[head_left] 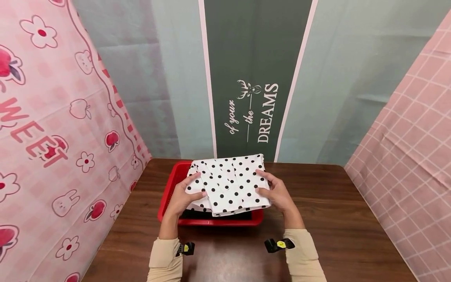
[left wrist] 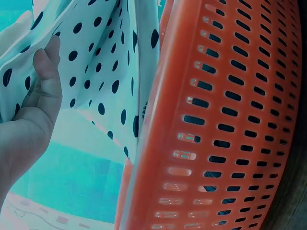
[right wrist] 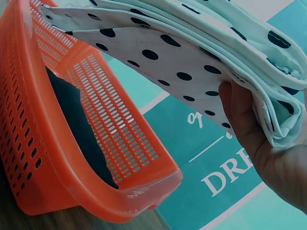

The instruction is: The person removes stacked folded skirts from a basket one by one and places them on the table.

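Note:
Both hands hold a folded white cloth with black polka dots [head_left: 236, 184] over a red plastic basket [head_left: 211, 222]. My left hand [head_left: 183, 197] grips its left side, where a looser layer spreads out. On the right side, my right hand [head_left: 278, 194] grips the thick folded edge. Stacked layers of the polka-dot cloth show in the right wrist view, with fingers [right wrist: 237, 103] curled around them. Part of the cloth hangs over the basket's rim in the left wrist view. Inside the basket lies something dark [right wrist: 79, 124], mostly hidden by the cloth in the head view.
The basket stands on a dark brown wooden table [head_left: 338, 219], near its back edge. A grey-green curtain [head_left: 246, 51] with printed words hangs behind. Pink patterned cloth [head_left: 67, 156] borders the left side and pink checked cloth [head_left: 412, 156] the right.

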A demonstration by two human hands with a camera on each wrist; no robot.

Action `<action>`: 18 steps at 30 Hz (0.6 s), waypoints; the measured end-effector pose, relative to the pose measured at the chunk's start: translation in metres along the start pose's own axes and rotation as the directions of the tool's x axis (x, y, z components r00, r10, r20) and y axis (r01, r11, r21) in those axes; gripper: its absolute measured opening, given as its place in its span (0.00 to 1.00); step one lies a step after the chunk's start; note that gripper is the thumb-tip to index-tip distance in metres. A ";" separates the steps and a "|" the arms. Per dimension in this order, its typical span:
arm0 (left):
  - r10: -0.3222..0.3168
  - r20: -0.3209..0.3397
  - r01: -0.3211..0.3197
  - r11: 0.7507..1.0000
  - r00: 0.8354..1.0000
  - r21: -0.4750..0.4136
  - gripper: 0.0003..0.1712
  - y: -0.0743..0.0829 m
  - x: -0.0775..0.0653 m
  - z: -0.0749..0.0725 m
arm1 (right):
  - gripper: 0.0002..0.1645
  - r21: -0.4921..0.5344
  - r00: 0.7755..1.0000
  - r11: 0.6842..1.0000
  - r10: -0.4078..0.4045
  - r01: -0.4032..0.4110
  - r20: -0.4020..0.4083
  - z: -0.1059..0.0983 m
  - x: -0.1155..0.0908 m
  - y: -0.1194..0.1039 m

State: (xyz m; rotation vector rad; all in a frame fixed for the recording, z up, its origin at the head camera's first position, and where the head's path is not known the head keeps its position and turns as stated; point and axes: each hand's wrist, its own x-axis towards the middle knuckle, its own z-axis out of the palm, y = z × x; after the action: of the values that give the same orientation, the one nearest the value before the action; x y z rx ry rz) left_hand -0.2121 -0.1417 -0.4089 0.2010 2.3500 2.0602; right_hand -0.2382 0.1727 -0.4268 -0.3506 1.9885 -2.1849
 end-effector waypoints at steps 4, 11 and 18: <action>-0.005 -0.003 0.005 1.000 1.000 -0.010 0.36 -0.001 0.000 0.001 | 0.37 -0.001 1.000 1.000 0.003 -0.003 0.003 -0.001 -0.001 0.002; 0.035 0.006 -0.035 0.998 0.999 -0.058 0.38 -0.005 0.004 0.014 | 0.36 -0.068 1.000 0.998 -0.018 0.017 -0.017 -0.011 -0.004 0.000; 0.044 0.016 -0.043 0.998 0.999 -0.055 0.39 -0.008 0.008 0.033 | 0.37 -0.147 0.998 0.988 -0.043 0.037 -0.037 -0.031 -0.009 -0.001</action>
State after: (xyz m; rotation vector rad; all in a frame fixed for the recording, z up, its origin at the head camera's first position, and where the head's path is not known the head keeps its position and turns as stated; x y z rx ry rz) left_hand -0.2175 -0.1091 -0.4208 0.2705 2.2969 2.1293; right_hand -0.2382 0.2053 -0.4290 -0.3719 2.1885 -2.0900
